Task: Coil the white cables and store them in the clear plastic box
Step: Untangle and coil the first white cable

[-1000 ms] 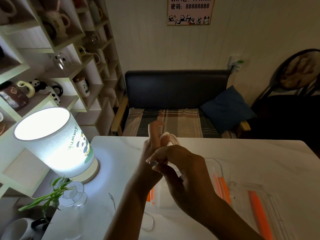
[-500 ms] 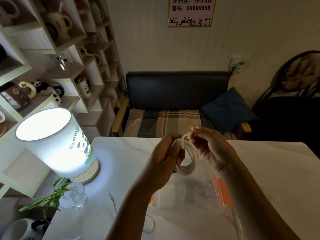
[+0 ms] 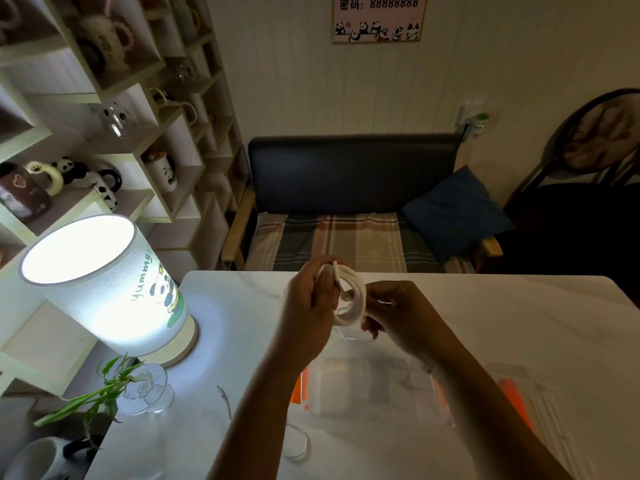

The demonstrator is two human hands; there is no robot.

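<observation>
Fingers (image 3: pixel 323 289) of the left hand (image 3: pixel 308 306) and right hand (image 3: pixel 403 313) both pinch the coiled white cable (image 3: pixel 351 299), held up above the clear plastic box (image 3: pixel 374 389), which sits on the desk (image 3: pixel 519 323) near its front edge.

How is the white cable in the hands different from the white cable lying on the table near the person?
The white cable in the hands is wound into a tight coil of several loops; the white cable on the table shows only one loose curve. The first is held up between the left hand and right hand; the second lies untouched. Both are white.
</observation>
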